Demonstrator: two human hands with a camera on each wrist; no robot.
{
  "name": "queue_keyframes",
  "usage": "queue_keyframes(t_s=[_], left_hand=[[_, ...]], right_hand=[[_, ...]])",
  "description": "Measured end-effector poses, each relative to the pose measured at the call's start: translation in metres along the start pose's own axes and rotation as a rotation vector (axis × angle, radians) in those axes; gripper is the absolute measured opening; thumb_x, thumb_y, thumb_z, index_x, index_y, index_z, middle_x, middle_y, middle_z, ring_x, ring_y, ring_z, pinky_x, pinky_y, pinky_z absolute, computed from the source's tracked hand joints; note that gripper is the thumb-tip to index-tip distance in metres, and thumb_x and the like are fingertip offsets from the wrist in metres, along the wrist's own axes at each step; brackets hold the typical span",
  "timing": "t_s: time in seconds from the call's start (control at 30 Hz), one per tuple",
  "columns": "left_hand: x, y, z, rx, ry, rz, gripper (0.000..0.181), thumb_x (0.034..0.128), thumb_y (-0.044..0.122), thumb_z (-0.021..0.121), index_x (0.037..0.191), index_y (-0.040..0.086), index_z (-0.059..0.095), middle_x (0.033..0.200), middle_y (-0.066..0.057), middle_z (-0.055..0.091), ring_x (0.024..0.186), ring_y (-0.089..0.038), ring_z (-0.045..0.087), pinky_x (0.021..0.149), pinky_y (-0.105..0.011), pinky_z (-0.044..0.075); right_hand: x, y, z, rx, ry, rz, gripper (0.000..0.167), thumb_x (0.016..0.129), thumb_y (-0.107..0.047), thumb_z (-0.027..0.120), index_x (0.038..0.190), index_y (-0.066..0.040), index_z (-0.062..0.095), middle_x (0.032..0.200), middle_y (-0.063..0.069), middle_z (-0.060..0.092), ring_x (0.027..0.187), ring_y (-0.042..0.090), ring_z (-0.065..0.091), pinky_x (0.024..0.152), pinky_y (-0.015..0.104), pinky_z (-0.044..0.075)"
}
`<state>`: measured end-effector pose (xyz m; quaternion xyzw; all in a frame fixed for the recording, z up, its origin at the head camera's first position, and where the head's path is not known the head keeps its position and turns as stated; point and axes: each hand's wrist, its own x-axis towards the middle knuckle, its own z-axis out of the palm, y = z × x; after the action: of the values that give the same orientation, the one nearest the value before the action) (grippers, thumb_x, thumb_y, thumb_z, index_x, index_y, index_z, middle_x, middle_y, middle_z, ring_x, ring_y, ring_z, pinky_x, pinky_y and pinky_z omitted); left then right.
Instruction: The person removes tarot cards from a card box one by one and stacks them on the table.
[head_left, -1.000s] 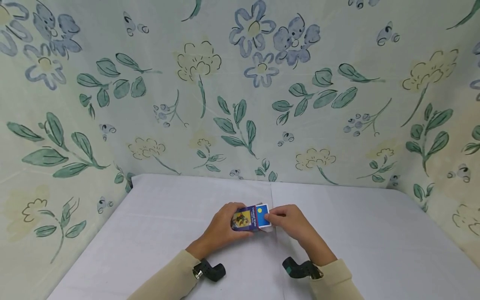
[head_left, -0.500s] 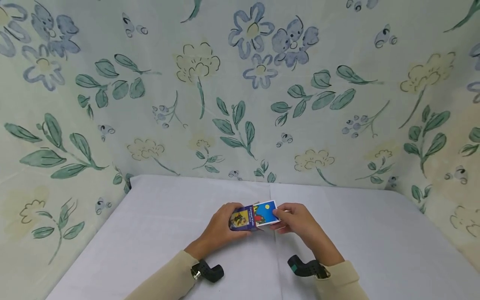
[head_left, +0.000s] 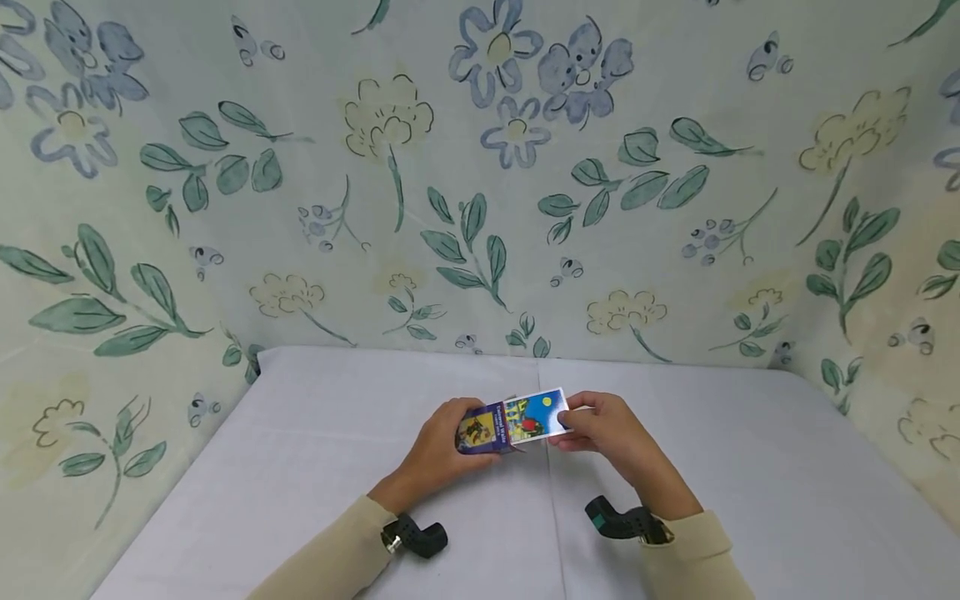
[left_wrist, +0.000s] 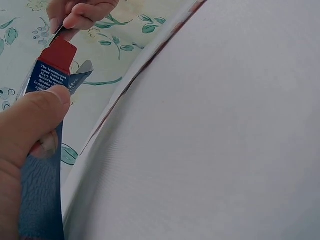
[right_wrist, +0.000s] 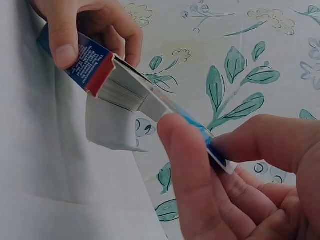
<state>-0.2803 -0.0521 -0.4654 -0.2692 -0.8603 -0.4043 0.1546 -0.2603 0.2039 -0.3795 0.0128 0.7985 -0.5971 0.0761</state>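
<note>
My left hand [head_left: 435,450] grips a dark blue and purple card box [head_left: 481,428] by its sides, above the white table. The thumb lies along the box's narrow side in the left wrist view. My right hand [head_left: 618,433] pinches the outer end of a picture card [head_left: 534,416] with blue, yellow and red print. That card sticks out well past the box's open end, its inner end still inside. In the right wrist view a stack of cards [right_wrist: 120,91] shows within the box, and a pale flap [right_wrist: 107,122] hangs from its mouth. Whether the pinched piece is one card or several, I cannot tell.
A white cloth [head_left: 337,400] covers the table, with a crease running through its middle. Behind it and at the sides hangs a floral curtain [head_left: 420,167]. Each wrist carries a black camera mount [head_left: 420,535] over a beige sleeve [head_left: 330,554].
The right hand has moved right and slightly up, drawing the card farther out of the box and showing more of its picture. The left hand and box have shifted only slightly.
</note>
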Motion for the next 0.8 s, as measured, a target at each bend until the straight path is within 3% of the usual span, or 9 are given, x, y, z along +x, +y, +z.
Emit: queue_keyframes(t_s=[0.13,0.47,0.8], left_hand=[[0.003,0.0,-0.002,0.007,0.014,0.017,0.075,0.0714,0.046,0.083,0.131,0.013,0.05,0.122,0.005,0.056,0.104,-0.007,0.05,0.089,-0.031,0.047],[0.0,-0.002,0.0,0.011,0.034,-0.012,0.078,0.0715,0.046,0.083,0.132,0.011,0.05,0.123,0.005,0.055,0.106,-0.007,0.05,0.091,-0.034,0.047],[0.001,-0.002,0.001,0.012,0.034,-0.007,0.077,0.0701,0.041,0.085,0.132,0.012,0.05,0.122,0.005,0.056,0.105,-0.007,0.051,0.089,-0.034,0.048]], right_hand=[[-0.001,-0.005,-0.005,-0.021,0.049,0.003,0.031,0.091,-0.01,0.063,0.116,0.005,0.053,0.099,0.018,0.069,0.079,0.03,0.071,0.071,0.033,0.056],[-0.005,-0.008,-0.012,-0.061,0.134,-0.018,0.033,0.089,-0.01,0.064,0.117,0.003,0.052,0.1,0.015,0.071,0.085,0.031,0.07,0.074,0.034,0.056],[-0.005,-0.008,-0.016,-0.033,0.23,-0.031,0.035,0.091,-0.021,0.067,0.116,0.001,0.057,0.104,0.013,0.069,0.09,0.028,0.064,0.077,0.032,0.055]])
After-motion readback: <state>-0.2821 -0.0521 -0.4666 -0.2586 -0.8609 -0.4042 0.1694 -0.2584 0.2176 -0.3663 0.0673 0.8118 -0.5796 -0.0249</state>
